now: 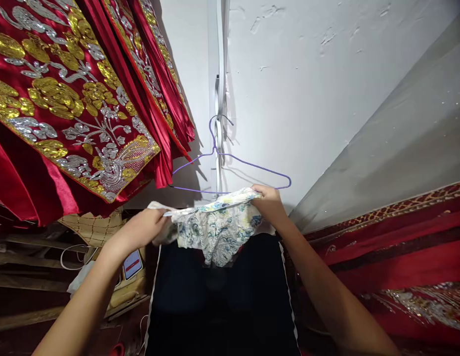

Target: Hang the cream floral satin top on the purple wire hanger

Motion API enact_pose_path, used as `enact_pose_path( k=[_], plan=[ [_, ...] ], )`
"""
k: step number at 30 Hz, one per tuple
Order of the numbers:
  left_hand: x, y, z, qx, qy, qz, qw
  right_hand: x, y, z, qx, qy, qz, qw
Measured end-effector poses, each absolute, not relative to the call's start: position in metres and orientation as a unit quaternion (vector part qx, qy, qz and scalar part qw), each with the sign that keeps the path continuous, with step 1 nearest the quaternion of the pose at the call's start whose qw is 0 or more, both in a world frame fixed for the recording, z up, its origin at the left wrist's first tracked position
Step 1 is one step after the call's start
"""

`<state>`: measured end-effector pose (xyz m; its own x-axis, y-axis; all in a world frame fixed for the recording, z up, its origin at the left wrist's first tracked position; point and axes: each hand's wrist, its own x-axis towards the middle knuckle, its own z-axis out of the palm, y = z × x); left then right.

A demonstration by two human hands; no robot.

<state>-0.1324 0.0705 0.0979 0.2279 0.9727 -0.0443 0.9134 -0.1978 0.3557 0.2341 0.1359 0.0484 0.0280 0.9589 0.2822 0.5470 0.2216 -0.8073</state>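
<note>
A pale floral cloth (pixel 215 225) with blue and yellow print is stretched between both hands in the middle of the view. My left hand (pixel 146 227) grips its left end, fingers closed round the fabric. My right hand (pixel 269 202) pinches its right end, just below the bar of a purple wire hanger (pixel 230 170). The hanger hangs on a hook on the white wall (pixel 307 89), its bar right behind the cloth's top edge. The cloth's middle sags down over a dark garment (pixel 222 301).
Red satin garments with gold and silver embroidery (pixel 74 104) hang at the upper left. More red embroidered fabric (pixel 400 257) lies at the right under a clear plastic sheet (pixel 400 158). Wooden boards, a white cable and a boxed item (pixel 131 269) crowd the lower left.
</note>
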Motion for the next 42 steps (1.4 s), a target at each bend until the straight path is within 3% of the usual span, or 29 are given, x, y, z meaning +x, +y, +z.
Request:
enact_pose_path(
  k=[5, 12, 18, 25, 32, 36, 42],
  plan=[
    [-0.128, 0.104, 0.115, 0.768, 0.613, 0.156, 0.102, 0.243, 0.116, 0.064, -0.564, -0.627, 0.241, 0.48],
    [-0.12, 0.122, 0.062, 0.761, 0.566, 0.073, 0.31, 0.24, 0.112, 0.054, -0.525, -0.657, 0.259, 0.475],
    [-0.124, 0.116, 0.069, 0.753, 0.595, 0.233, 0.159, 0.228, 0.114, 0.047, -0.512, -0.652, 0.276, 0.486],
    [-0.136, 0.121, 0.07, 0.694, 0.641, 0.272, 0.186, 0.218, 0.108, 0.048, -0.535, -0.646, 0.254, 0.481],
    [-0.136, 0.12, 0.091, 0.689, 0.583, 0.42, 0.096, 0.218, 0.104, 0.054, -0.532, -0.631, 0.277, 0.492],
    [-0.123, 0.132, 0.11, 0.731, 0.528, 0.414, 0.128, 0.211, 0.103, 0.048, -0.523, -0.63, 0.298, 0.49],
    [-0.111, 0.137, 0.129, 0.81, 0.476, 0.334, 0.083, 0.214, 0.093, 0.058, -0.522, -0.647, 0.257, 0.492]
  ],
)
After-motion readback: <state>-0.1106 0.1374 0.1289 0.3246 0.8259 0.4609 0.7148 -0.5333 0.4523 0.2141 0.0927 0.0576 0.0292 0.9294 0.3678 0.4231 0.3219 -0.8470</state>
